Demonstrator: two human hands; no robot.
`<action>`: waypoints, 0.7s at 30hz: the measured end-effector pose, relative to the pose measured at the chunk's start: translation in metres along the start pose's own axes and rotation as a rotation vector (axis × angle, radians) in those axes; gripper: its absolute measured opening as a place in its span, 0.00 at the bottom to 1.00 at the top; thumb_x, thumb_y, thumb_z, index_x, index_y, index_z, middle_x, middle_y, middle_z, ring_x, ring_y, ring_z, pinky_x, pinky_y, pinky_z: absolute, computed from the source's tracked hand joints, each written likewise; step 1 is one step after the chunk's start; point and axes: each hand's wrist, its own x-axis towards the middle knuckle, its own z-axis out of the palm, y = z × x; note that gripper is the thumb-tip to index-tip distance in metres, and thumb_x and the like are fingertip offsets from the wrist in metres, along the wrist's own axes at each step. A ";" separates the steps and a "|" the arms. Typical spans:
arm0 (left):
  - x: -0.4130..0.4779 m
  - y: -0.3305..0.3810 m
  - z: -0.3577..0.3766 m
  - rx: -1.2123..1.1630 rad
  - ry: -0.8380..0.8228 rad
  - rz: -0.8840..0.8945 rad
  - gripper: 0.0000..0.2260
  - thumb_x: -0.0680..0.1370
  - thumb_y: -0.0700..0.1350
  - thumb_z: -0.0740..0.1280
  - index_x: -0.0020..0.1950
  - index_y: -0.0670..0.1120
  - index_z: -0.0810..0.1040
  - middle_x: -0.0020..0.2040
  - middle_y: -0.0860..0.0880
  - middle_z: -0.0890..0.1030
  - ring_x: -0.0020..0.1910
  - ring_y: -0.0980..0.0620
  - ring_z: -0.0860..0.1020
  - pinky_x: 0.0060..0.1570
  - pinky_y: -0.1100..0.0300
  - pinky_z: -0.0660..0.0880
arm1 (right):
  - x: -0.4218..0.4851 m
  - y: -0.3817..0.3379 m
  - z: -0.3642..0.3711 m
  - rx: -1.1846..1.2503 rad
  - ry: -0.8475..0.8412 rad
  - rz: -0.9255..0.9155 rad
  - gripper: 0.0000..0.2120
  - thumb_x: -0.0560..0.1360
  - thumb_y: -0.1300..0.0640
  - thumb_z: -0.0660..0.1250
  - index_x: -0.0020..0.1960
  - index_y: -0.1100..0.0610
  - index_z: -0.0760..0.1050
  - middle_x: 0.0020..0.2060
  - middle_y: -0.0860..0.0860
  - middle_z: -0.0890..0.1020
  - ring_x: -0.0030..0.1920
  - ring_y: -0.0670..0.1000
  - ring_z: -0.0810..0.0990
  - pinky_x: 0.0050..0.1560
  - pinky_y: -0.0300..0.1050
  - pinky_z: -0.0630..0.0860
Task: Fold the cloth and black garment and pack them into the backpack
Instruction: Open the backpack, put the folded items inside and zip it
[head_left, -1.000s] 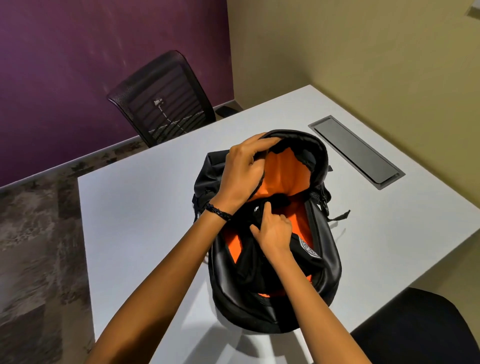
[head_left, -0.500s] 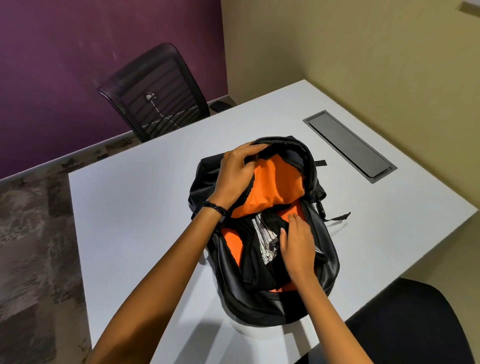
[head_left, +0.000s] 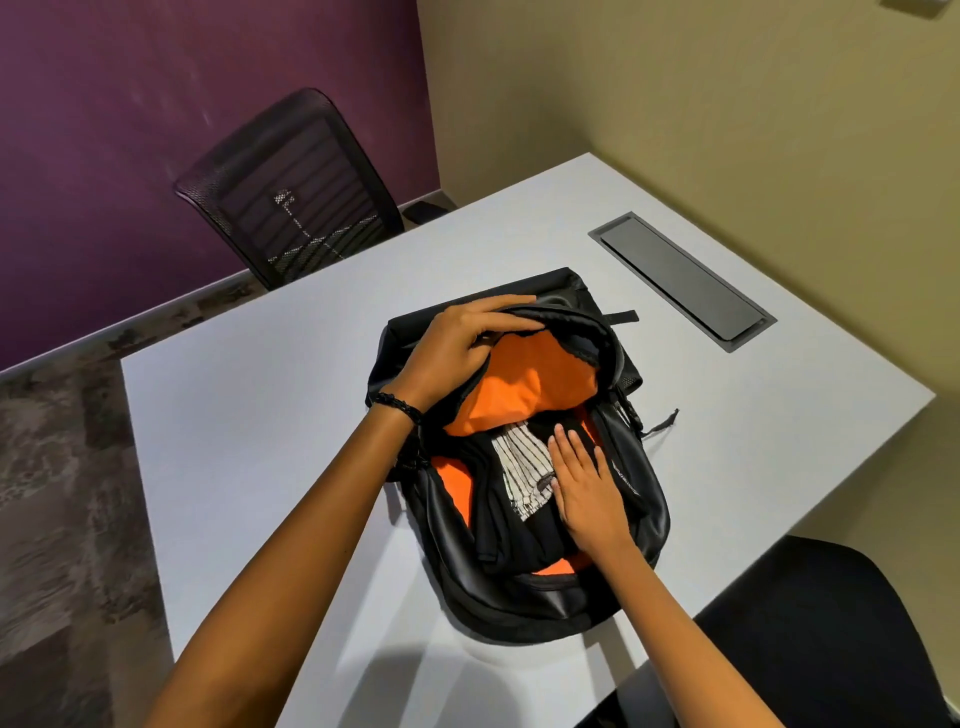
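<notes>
- Holding the top flap of the backpack (head_left: 519, 613) up and back with the left hand (head_left: 457, 348), fingers curled over the flap edge. Easy to lose that hold on slick fabric and drop the flap straight onto the other hand.
- Pressing down with the right hand (head_left: 587, 488), flat, fingers straight and close together, gripping nothing, right on top of the stuff in the main compartment.
- Under that palm: striped cloth (head_left: 519, 467) lying on the black garment (head_left: 498, 525), both already down inside against the orange lining (head_left: 524, 384). Looks like the tamping-down step, with the packing mostly done.
- Risk one: sliding the palm instead of pushing straight down, dragging the cloth out of its fold and bunching it up.
- Risk two: yanking the hand out fast and hooking a loose cloth edge back over the rim.
- Risk three: leaving fabric sticking up near the opening, then snagging it in the zip on closing. No telling the zip pull's position from here.
- Backpack lying flat on the white table (head_left: 260, 415), well in from the edges, so no real worry about a slide-off. Loose strap (head_left: 660, 421) trailing off the right side, nothing near to catch on.
- Mesh chair (head_left: 291, 192) and grey cable hatch (head_left: 680, 280) well apart from all this, no trouble there.
</notes>
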 end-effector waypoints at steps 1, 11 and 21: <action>-0.001 0.000 -0.001 0.023 -0.032 0.019 0.28 0.70 0.26 0.60 0.59 0.54 0.80 0.67 0.53 0.74 0.65 0.53 0.73 0.58 0.47 0.75 | 0.000 0.003 0.002 0.018 -0.025 0.035 0.27 0.77 0.50 0.45 0.72 0.61 0.63 0.72 0.56 0.63 0.72 0.55 0.64 0.71 0.55 0.63; -0.010 0.006 0.001 0.123 -0.021 0.091 0.15 0.69 0.27 0.59 0.41 0.48 0.67 0.65 0.53 0.76 0.62 0.59 0.74 0.45 0.50 0.74 | 0.000 -0.004 -0.009 0.185 0.240 0.193 0.22 0.68 0.69 0.67 0.62 0.65 0.73 0.60 0.63 0.76 0.59 0.63 0.77 0.58 0.59 0.74; -0.010 0.015 0.019 0.064 0.037 0.058 0.15 0.74 0.29 0.60 0.52 0.45 0.77 0.58 0.50 0.80 0.62 0.56 0.74 0.55 0.53 0.74 | -0.026 0.003 0.022 0.527 0.059 0.258 0.23 0.79 0.66 0.52 0.74 0.64 0.57 0.71 0.59 0.65 0.72 0.56 0.63 0.72 0.44 0.57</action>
